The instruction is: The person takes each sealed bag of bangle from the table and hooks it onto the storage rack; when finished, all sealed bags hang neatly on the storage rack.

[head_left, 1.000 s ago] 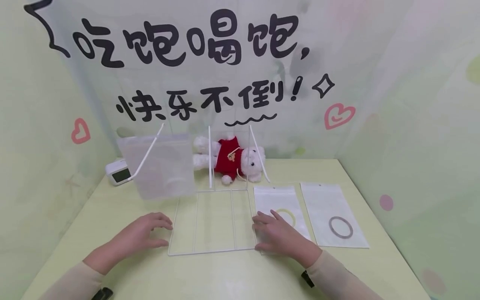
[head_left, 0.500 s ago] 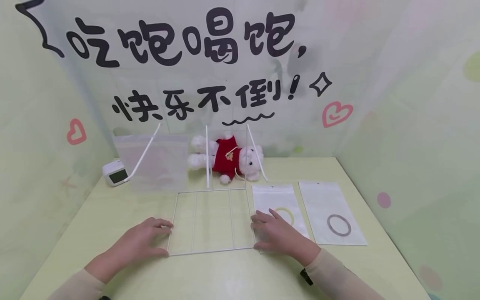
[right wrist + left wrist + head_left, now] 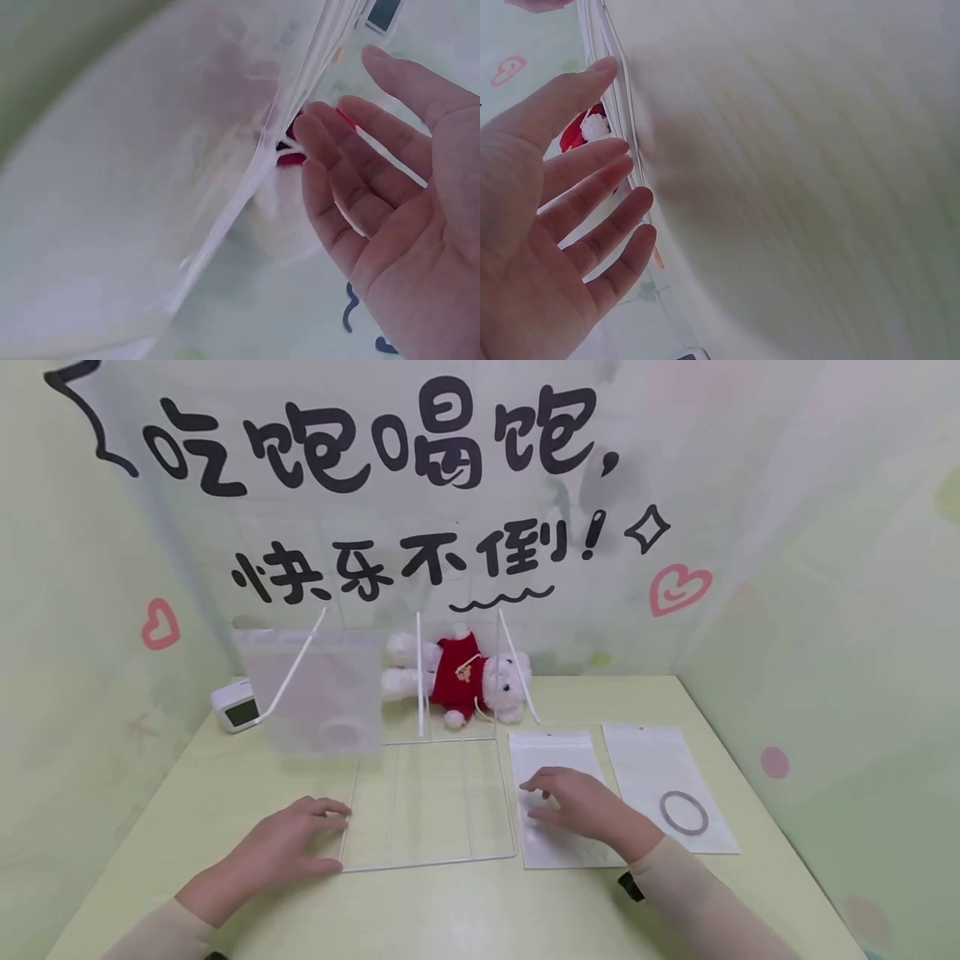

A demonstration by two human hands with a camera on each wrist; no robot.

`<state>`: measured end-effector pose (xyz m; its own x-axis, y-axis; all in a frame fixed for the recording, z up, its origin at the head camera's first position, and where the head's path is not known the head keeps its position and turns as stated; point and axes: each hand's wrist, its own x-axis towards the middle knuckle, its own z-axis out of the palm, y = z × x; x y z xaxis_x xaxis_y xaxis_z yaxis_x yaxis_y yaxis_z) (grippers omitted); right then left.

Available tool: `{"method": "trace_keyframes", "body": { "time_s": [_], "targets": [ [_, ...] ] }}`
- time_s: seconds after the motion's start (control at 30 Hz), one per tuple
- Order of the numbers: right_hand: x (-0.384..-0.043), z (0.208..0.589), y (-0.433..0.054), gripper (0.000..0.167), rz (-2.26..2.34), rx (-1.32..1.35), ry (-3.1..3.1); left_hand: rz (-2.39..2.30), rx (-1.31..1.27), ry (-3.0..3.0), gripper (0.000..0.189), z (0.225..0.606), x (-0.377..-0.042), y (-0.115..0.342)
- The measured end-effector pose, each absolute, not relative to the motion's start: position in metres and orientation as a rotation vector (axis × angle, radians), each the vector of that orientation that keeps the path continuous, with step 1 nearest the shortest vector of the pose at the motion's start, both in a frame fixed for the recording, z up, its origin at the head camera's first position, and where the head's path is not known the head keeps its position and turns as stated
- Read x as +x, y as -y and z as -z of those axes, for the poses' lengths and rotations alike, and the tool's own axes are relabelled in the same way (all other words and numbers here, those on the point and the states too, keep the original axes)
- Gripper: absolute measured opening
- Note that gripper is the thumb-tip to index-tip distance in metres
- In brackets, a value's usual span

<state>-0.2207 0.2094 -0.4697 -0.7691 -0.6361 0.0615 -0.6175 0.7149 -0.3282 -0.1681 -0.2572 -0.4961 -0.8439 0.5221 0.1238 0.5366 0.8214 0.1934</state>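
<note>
A white wire rack [image 3: 427, 865] stands in the middle of the table, its bare wire base toward me and several prongs rising at the back. From its left prong hangs a translucent zip bag [image 3: 341, 681]. My left hand [image 3: 277, 843] is at the base's left side, fingertips and thumb right at the wire; in the left wrist view its fingers [image 3: 604, 232] are spread and nearly straight. My right hand [image 3: 581, 802], loosely bent and holding nothing, is over the nearer of two flat white zip bags [image 3: 562, 853], covering part of it.
Farther right lies the second zip bag [image 3: 641, 760] with a grey ring [image 3: 663, 810] showing in it. Behind the rack, a white plush bear [image 3: 507, 689] in a red sweater lies on its side. A small white digital clock [image 3: 240, 710] stands at the back left, partly behind the hanging bag.
My right hand has left the rack's right side and moved right over the nearer bag, where it now hides a yellow ring seen earlier. The hanging bag has swung slightly. My left hand stays put.
</note>
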Motion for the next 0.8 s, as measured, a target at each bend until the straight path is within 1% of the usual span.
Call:
{"method": "trace_keyframes", "body": {
  "time_s": [0.47, 0.8],
  "targets": [
    [-0.297, 0.468, -0.283, 0.03, 0.592, -0.877, -3.008, 0.343, -0.83, 2.946, 0.052, 0.493, -0.165, 0.256],
    [-0.327, 0.468, -0.308, 0.031, 0.613, -0.837, -2.941, 0.346, -0.83, 2.949, 0.052, 0.496, -0.165, 0.256]
  ]
}}
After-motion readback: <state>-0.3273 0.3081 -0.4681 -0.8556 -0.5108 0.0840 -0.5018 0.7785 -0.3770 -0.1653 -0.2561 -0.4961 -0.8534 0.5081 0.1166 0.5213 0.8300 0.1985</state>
